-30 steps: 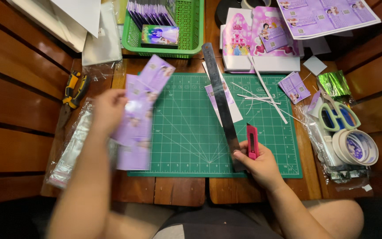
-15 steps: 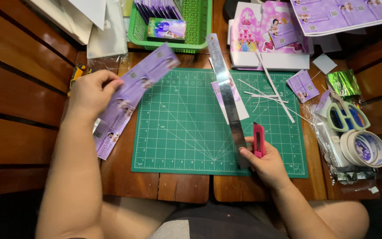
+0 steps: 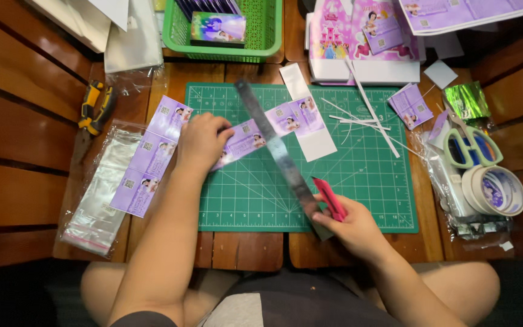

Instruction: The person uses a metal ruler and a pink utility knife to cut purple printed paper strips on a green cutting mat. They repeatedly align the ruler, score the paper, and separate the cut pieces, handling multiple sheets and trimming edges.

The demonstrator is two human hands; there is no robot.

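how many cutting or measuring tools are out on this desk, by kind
Metal ruler: 1, under the right hand
Red craft knife: 1, in the right hand
Scissors: 1, green handles
Yellow and black utility knife: 1, left of the left hand
Total: 4

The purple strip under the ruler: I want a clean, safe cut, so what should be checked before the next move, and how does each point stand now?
1. Strip lying on the green mat: ok.
2. Ruler laid across the strip: ok, though whether it sits on a cut line: cannot tell.
3. Left hand pressing the strip down: ok, but it holds the strip, not the ruler.
4. Right hand holding both the ruler's near end and the red knife: not ok, no free grip for cutting.
5. Blade out or in: cannot tell.
6. Loose white offcuts in the ruler's path: ok, they lie apart.
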